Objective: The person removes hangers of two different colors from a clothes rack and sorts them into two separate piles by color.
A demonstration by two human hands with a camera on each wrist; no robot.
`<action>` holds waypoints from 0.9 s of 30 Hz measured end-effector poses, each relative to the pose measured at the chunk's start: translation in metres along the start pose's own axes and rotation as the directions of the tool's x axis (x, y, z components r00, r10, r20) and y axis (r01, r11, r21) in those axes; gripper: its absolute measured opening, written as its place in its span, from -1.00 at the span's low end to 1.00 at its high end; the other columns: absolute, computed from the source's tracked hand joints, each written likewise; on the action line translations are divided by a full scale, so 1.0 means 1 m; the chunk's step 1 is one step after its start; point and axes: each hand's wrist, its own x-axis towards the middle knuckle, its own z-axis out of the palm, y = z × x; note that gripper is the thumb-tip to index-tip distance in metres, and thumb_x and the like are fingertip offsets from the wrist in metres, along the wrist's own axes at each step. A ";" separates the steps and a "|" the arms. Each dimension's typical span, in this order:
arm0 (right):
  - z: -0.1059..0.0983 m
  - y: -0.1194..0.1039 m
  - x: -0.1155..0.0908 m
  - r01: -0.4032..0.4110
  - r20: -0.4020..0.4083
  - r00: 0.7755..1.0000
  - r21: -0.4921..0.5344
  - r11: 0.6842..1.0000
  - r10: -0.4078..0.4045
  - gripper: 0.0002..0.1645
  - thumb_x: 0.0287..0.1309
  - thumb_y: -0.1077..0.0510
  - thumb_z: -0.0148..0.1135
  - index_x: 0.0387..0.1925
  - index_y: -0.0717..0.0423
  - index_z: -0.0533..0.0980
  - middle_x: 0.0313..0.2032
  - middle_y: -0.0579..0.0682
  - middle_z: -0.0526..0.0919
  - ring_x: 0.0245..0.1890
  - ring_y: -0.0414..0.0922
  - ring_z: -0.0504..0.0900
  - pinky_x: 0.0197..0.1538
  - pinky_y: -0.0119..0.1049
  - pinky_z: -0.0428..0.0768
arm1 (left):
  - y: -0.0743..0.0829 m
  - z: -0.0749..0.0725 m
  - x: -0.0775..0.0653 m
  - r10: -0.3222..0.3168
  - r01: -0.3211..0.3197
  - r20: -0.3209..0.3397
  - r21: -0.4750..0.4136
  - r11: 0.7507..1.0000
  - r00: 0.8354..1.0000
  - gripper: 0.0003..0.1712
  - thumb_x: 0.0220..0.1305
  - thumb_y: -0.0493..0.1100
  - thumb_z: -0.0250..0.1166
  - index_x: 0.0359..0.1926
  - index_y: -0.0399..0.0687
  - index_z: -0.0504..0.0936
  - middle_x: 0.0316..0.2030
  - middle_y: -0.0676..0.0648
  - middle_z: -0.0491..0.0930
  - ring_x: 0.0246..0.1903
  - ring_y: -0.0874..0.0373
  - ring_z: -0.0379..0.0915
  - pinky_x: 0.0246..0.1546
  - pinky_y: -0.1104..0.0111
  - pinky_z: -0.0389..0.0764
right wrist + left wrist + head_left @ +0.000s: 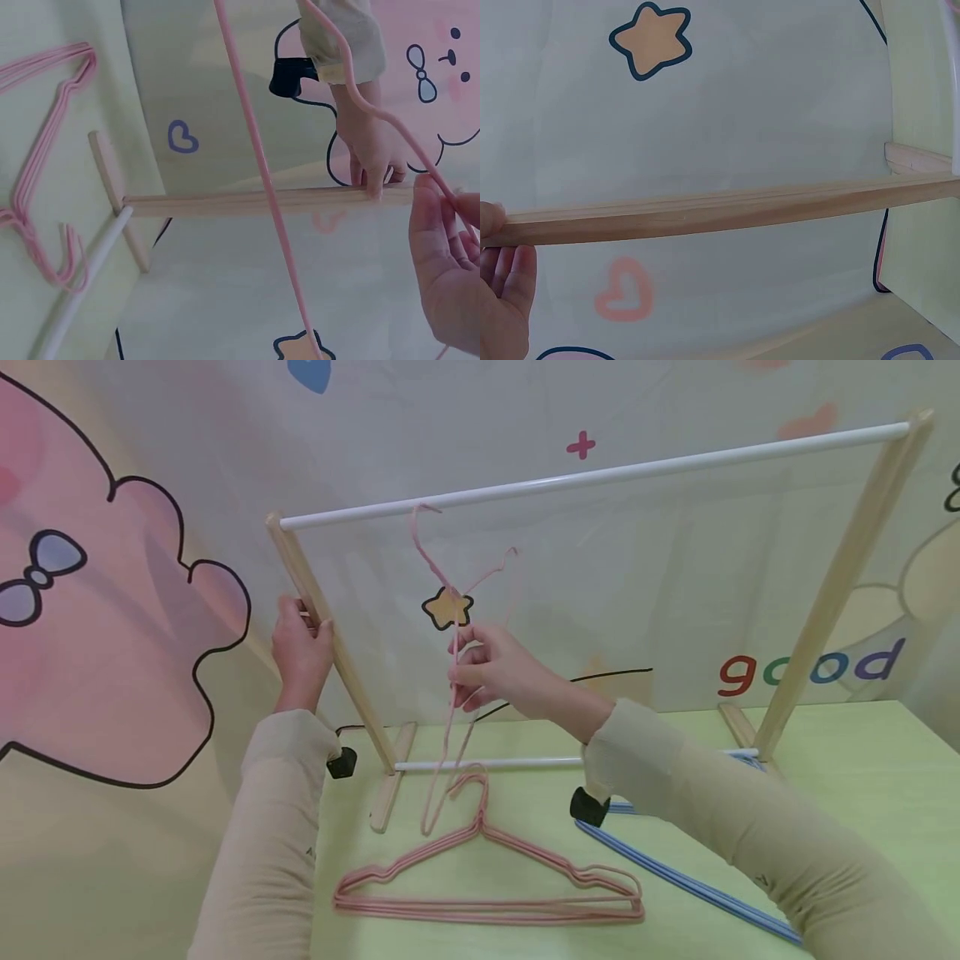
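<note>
My left hand (pixel 300 647) grips the left wooden post (pixel 345 660) of a small clothes rack, partway below its top. In the left wrist view, the thumb and fingers lie on opposite sides of the post. My right hand (pixel 498 668) pinches one side of a pink clothes hanger (pixel 431 556), which is upright and turned nearly edge-on. The hanger's hook is up at the white top rod (pixel 600 479); whether it rests over the rod I cannot tell. A stack of pink hangers (pixel 481 822) lies on the table below.
Blue hangers (pixel 690 881) lie on the table (pixel 862 827) to the right, partly hidden by my right sleeve. The rack's right post (pixel 840 585) and a low white crossbar (pixel 495 763) frame the area. Behind stands a printed backdrop (pixel 675 577).
</note>
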 end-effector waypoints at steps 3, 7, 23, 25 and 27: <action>-0.009 0.009 -0.009 -0.037 0.040 0.998 -0.037 0.999 0.038 -0.76 0.13 0.36 0.00 -0.17 0.21 0.21 -0.53 0.05 0.47 -0.59 -0.10 0.56 -0.43 -0.26 0.60 | -0.002 0.000 0.001 0.007 -0.007 -0.009 0.005 1.000 1.000 -0.63 0.20 -0.21 0.09 0.00 -0.21 0.23 -0.12 -0.24 0.46 -0.15 -0.03 0.43 -0.14 0.14 0.47; -0.022 0.020 -0.018 -0.075 0.066 0.995 -0.082 0.994 0.080 -0.77 0.12 0.37 -0.01 -0.17 0.23 0.23 -0.52 0.05 0.48 -0.58 -0.11 0.55 -0.42 -0.25 0.60 | -0.003 0.000 0.002 0.020 -0.020 -0.018 0.017 1.000 1.000 -0.63 0.20 -0.20 0.08 -0.01 -0.22 0.23 -0.12 -0.25 0.46 -0.15 -0.05 0.43 -0.13 0.13 0.46; -0.062 0.063 -0.046 -0.176 0.104 0.972 -0.284 0.943 0.213 -0.75 0.16 0.40 -0.09 -0.12 0.15 0.25 -0.52 0.05 0.40 -0.58 -0.08 0.48 -0.46 -0.23 0.57 | -0.003 0.002 0.002 0.028 -0.027 -0.028 0.032 0.999 0.999 -0.62 0.19 -0.22 0.09 -0.01 -0.24 0.23 -0.15 -0.26 0.47 -0.17 -0.06 0.44 -0.12 0.13 0.45; -0.066 0.069 -0.048 -0.171 0.128 0.967 -0.310 0.935 0.219 -0.75 0.15 0.41 -0.10 -0.14 0.15 0.26 -0.55 0.05 0.41 -0.61 -0.08 0.47 -0.50 -0.26 0.54 | -0.003 0.001 0.001 0.031 -0.030 -0.028 0.030 0.999 0.999 -0.63 0.19 -0.22 0.09 -0.01 -0.24 0.23 -0.16 -0.27 0.47 -0.17 -0.06 0.44 -0.12 0.13 0.45; -0.070 0.073 -0.050 -0.164 0.158 0.961 -0.338 0.927 0.227 -0.76 0.14 0.43 -0.10 -0.15 0.16 0.27 -0.56 0.05 0.41 -0.62 -0.08 0.47 -0.54 -0.30 0.52 | -0.002 0.002 0.001 0.037 -0.036 -0.029 0.032 0.999 0.999 -0.63 0.19 -0.22 0.09 -0.02 -0.25 0.24 -0.16 -0.27 0.48 -0.17 -0.07 0.44 -0.12 0.12 0.44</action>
